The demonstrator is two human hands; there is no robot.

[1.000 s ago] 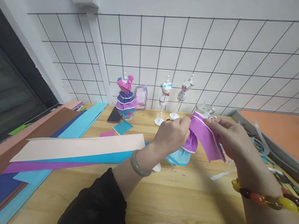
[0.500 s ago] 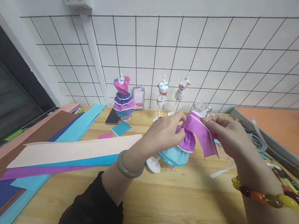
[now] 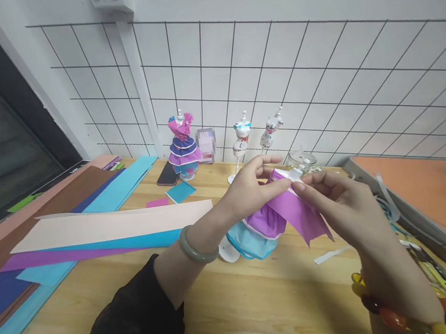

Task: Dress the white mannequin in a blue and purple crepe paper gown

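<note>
The left arm has a black sleeve and grey-green bangle; the right arm, glossy yellow, orange and dark-red beads.

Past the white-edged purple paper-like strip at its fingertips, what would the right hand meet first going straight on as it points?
Likely the left hand: its thumb tip lies beside that of the right hand, near the purple strip's white edge. Depth is unclear; they may already touch.

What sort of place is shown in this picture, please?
Probably a small craft workspace: long coloured sheets lie across a wooden table, and miniature dress forms stand near its back edge, one wearing a ruffled dress.
</note>
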